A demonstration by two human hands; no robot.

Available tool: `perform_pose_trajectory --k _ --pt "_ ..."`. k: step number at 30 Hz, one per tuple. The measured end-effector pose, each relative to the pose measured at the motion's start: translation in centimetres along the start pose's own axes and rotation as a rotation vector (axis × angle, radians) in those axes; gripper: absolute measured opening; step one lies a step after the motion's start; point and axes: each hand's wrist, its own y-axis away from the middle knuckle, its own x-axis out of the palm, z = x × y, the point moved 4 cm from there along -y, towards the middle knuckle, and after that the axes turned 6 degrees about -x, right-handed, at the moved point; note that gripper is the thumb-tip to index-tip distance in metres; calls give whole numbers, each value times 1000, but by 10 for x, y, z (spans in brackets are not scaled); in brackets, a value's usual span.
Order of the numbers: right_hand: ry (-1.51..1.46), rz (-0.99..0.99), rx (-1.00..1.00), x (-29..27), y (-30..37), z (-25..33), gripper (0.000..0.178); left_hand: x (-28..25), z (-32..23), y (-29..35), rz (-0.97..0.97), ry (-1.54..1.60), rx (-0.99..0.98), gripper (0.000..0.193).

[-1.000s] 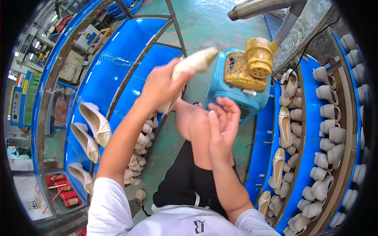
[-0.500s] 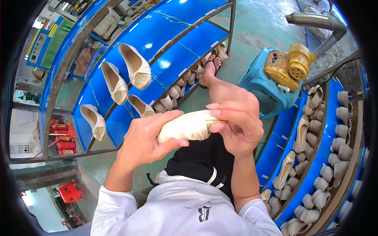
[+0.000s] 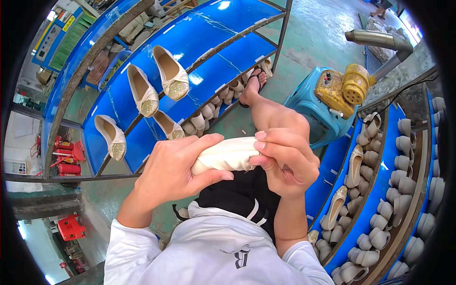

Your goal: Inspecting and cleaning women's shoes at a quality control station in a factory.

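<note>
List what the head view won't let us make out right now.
All in the head view:
Cream shoe: one end hidden by the right hand, the other by the left hand.
Distant person: upper body cut off by the top edge.
Yellow machine: control markings too small.

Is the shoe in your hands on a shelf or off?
Off: the left hand and right hand hold the cream flat shoe over the black shorts.

patchy green floor [image 3: 304, 45] that shone faintly in places, glossy blue shelves [image 3: 209, 35] that caught white light [image 3: 195, 78] at left, blue tiers [image 3: 387, 159] that lined the right, a light-blue stool [image 3: 325, 124] that stood near them
</note>
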Motion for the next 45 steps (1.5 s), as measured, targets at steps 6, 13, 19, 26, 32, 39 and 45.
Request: perform_pose_trajectory --k 6,13,19,26,32,39,45 --pt "-68 18 212 2 0 0 31 3 1 -2 -165 16 76 70" --pt "-412 -70 450 0 -1 0 25 11 9 8 -195 51 65 73" --pt "-834 -59 736 -6 1 -1 37 29 24 4 -46 579 50 60" --pt "-1164 -98 775 -3 0 7 47 52 31 4 65 746 78 69" --pt "-1248 -94 725 0 -1 16 55 71 31 4 231 1047 130 82" --pt "-1200 -82 756 -5 -6 33 63 101 20 3 525 1462 -37 94" --pt "-1126 -92 726 -19 -7 51 67 117 -2 4 782 1681 -59 100"
